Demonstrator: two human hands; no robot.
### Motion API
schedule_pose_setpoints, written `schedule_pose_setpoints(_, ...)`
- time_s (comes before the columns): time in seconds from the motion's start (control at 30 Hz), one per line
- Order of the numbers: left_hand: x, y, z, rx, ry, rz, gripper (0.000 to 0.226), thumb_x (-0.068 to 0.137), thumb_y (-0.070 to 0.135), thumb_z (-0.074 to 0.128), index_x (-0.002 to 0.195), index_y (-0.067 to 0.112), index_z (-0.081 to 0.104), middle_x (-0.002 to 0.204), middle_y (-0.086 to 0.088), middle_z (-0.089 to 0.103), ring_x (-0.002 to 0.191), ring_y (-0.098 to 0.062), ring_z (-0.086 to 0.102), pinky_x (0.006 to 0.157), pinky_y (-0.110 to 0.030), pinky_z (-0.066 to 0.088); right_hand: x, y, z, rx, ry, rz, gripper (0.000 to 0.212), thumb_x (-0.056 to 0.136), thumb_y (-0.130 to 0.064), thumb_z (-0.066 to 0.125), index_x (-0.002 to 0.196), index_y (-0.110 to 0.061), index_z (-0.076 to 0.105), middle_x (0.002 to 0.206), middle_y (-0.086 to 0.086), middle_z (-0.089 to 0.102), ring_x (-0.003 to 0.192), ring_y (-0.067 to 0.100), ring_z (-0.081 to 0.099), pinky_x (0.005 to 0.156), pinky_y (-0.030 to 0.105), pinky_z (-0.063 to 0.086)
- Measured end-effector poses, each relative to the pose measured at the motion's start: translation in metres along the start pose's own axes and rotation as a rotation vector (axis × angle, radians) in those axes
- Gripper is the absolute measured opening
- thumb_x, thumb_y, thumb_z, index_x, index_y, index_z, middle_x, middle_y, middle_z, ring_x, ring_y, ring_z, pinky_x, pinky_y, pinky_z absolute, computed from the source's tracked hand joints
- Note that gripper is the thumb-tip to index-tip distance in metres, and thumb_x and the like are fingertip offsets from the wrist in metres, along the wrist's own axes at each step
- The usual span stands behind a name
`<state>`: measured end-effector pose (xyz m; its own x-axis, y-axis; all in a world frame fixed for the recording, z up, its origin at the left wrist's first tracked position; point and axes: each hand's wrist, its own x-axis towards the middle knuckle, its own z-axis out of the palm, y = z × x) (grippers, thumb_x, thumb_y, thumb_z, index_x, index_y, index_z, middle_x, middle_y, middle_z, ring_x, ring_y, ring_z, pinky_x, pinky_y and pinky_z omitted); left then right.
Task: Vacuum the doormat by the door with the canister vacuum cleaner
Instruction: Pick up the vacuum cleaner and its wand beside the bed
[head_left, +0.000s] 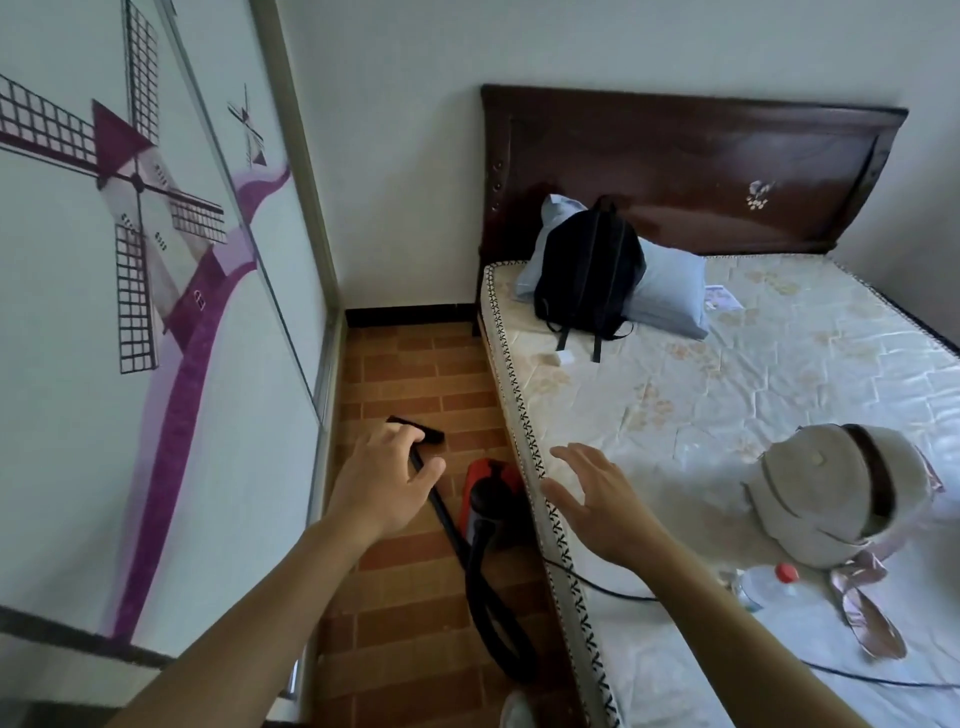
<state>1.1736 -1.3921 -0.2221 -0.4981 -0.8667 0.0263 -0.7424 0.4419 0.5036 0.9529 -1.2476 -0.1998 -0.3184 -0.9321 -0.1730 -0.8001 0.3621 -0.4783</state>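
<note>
Fingers (402, 439) of the left hand (384, 480) curled round the black wand (441, 506) of the canister vacuum cleaner, thumb on the near side, just below the flat black floor nozzle (426, 430) seen past the knuckles at centre frame. Right hand (597, 501) spread wide, holding nothing, hovering over the mattress edge (524, 415) at lower centre. Red canister (493, 480) on the brick-pattern floor (415, 364), tucked between the wand and the bed, black hose (485, 608) looping down from it toward the bottom of the frame. Doormat and door nowhere in view; presumably behind or outside the frame.

Judged on handling: wand stiff and light, good to steer one-handed from where the grip sits now, though a hold higher up would likely give more reach. Hose soft and springy, apt to drag and kink in the narrow gap beside the wardrobe door (156, 312) at left. Canister probably the heavy part, best lifted by its top handle or towed gently by the hose. Thin black cord (613, 590) trailing across the mattress at lower right, a likely snag.
</note>
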Motion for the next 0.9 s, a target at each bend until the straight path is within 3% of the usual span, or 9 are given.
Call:
schedule_pose_setpoints(0.2, 0.071, 0.007, 0.032, 0.062, -0.038, -0.067, 0.05, 0.09, 0.055, 0.049, 0.131, 0.026, 0.051, 0.137, 0.006, 0.048, 0.123, -0.015, 0.048, 0.097, -0.034, 0.048, 0.09, 0.05, -0.008, 0.032, -0.046, -0.009, 0.068, 0.093, -0.063, 0.033, 0.148, -0.022, 0.037, 0.153, 0.001, 0.036, 0.14, 0.025, 0.033, 0.114, 0.038, 0.028)
schedule_pose_setpoints(0.43, 0.144, 0.006, 0.076, 0.045, -0.058, -0.157, 0.05, 0.09, 0.056, 0.047, 0.131, 0.028, 0.05, 0.138, 0.008, 0.048, 0.124, -0.014, 0.048, 0.097, -0.034, 0.047, 0.179, 0.097, 0.009, 0.057, -0.118, -0.031, 0.056, 0.098, -0.053, 0.039, 0.145, -0.023, 0.041, 0.151, 0.0, 0.04, 0.138, 0.022, 0.037, 0.113, 0.037, 0.031)
schedule_pose_setpoints(0.63, 0.185, -0.035, 0.14, 0.011, -0.151, -0.228, 0.05, 0.091, 0.057, 0.044, 0.131, 0.029, 0.048, 0.138, 0.009, 0.046, 0.123, -0.013, 0.047, 0.096, -0.036, 0.048, 0.238, 0.128, 0.053, 0.077, -0.158, -0.022, 0.056, 0.096, -0.053, 0.039, 0.144, -0.024, 0.042, 0.148, -0.002, 0.043, 0.134, 0.02, 0.041, 0.111, 0.04, 0.035)
schedule_pose_setpoints(0.9, 0.245, -0.118, 0.234, -0.014, -0.248, -0.27, 0.048, 0.092, 0.056, 0.043, 0.131, 0.029, 0.047, 0.136, 0.008, 0.046, 0.121, -0.014, 0.048, 0.095, -0.034, 0.046, 0.302, 0.158, 0.149, 0.107, -0.175, 0.031, 0.05, 0.098, -0.042, 0.047, 0.143, -0.021, 0.044, 0.144, -0.004, 0.046, 0.134, 0.014, 0.04, 0.11, 0.029, 0.033)
